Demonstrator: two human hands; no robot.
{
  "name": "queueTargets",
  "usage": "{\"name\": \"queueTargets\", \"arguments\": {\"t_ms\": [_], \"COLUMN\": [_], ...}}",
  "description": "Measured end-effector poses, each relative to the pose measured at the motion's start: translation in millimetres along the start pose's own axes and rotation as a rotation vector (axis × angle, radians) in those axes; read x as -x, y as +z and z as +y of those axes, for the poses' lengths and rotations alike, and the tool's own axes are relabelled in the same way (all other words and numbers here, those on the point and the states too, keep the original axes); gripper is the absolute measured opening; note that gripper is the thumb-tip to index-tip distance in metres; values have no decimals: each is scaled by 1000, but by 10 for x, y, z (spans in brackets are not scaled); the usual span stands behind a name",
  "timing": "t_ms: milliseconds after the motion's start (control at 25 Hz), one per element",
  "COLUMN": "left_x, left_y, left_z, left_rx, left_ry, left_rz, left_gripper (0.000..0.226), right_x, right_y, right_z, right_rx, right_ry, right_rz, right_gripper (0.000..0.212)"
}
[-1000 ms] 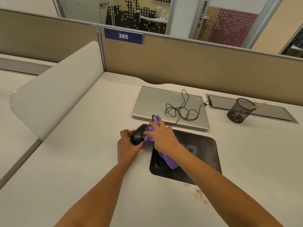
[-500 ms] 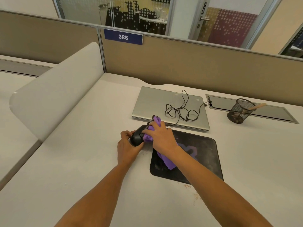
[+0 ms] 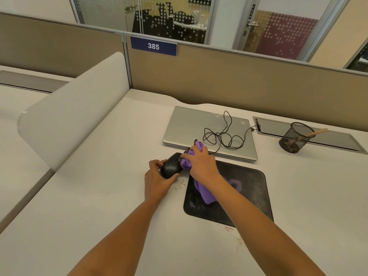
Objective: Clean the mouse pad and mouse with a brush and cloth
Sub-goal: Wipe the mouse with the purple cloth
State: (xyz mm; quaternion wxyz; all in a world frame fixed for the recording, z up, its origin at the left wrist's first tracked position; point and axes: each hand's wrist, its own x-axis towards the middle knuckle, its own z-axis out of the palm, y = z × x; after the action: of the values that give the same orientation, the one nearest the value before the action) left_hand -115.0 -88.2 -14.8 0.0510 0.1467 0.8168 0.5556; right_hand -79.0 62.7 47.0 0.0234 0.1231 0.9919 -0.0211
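My left hand (image 3: 157,180) grips the black mouse (image 3: 170,165) just off the left edge of the black mouse pad (image 3: 251,194). With my right hand (image 3: 201,164) I hold a bunched purple cloth (image 3: 205,193) pressed against the mouse's front end. The cloth's loose tail hangs down onto the pad under my wrist. The mouse's black cable (image 3: 223,134) lies in loops on the laptop lid. A wooden brush handle (image 3: 316,132) sticks out of the mesh cup at the right.
A shut silver laptop (image 3: 187,126) lies behind the pad. A black mesh cup (image 3: 294,139) stands at the right beside a desk cable hatch (image 3: 338,140). Brown crumbs (image 3: 231,229) lie on the desk by the pad's front edge. A white divider (image 3: 69,116) rises at the left.
My right hand with the cloth has shifted slightly along the mouse's front. The left hand keeps the mouse in the same spot.
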Motion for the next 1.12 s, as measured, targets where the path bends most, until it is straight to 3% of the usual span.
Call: {"name": "queueTargets", "arguments": {"t_ms": [240,520,840,1120], "left_x": [-4,-3,-12,9], "left_y": [-12,-3,-3,1], "left_z": [17,-4,-7,8], "left_rx": [4,-23,-29,-27], "left_ry": [9,14,-7,-11], "left_rz": [5,-1,-1,3], "left_gripper": [58,59,56,56], "right_x": [-115,-11,-131,-40], "right_y": [-39,-43,6,-15], "right_z": [-20,72,93,186], "right_rx": [-160,-83,-123,106], "right_ry": [203,-59,145,-83], "right_rz": [-37,-52,-28,-20], "right_gripper": [48,52,49,54]}}
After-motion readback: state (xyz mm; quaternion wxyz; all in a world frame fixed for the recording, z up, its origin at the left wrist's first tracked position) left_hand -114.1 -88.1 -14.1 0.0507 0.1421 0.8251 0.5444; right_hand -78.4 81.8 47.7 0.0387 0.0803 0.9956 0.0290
